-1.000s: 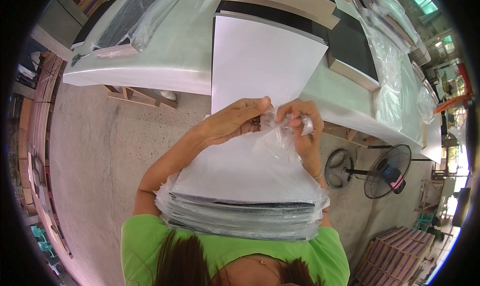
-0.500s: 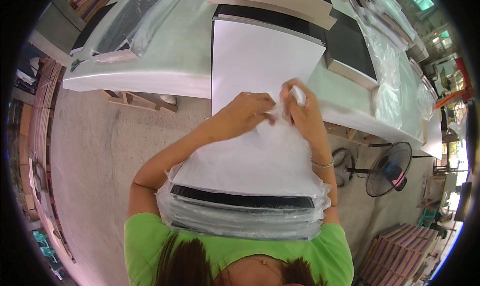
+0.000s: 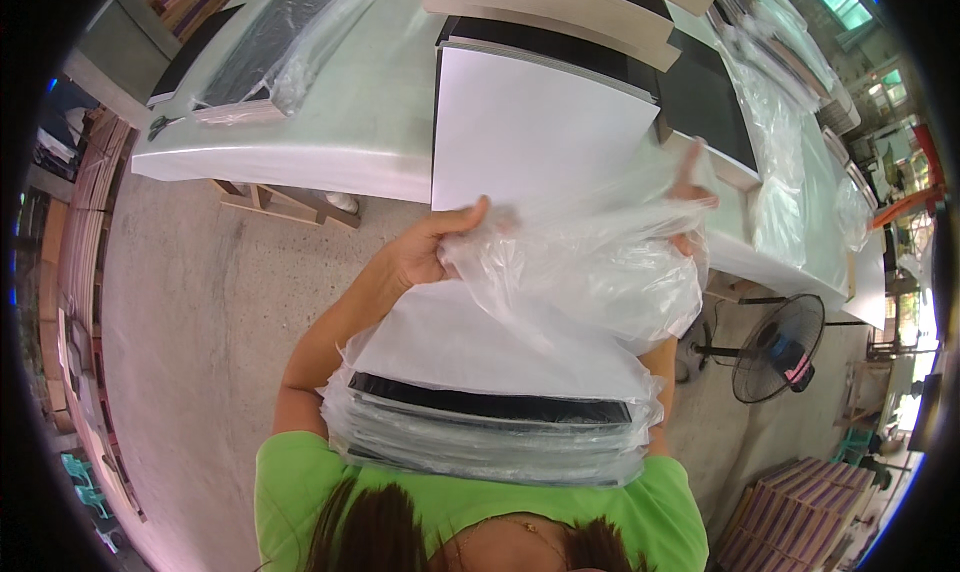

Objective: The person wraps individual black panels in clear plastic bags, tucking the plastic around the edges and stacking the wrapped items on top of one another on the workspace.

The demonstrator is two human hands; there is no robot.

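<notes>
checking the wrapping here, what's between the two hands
In the head view, loose clear plastic film spans the stretch between the left hand and the right hand, which is blurred and partly covered by the film.

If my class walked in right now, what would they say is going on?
Someone in a green shirt has clear plastic spread between the left hand and right hand; blur and plastic hide the exact grip. Below it, a white-topped stack with plastic around its layered front sits close to the shirt. Beyond, a white sheet tops a pile on the table.
</notes>
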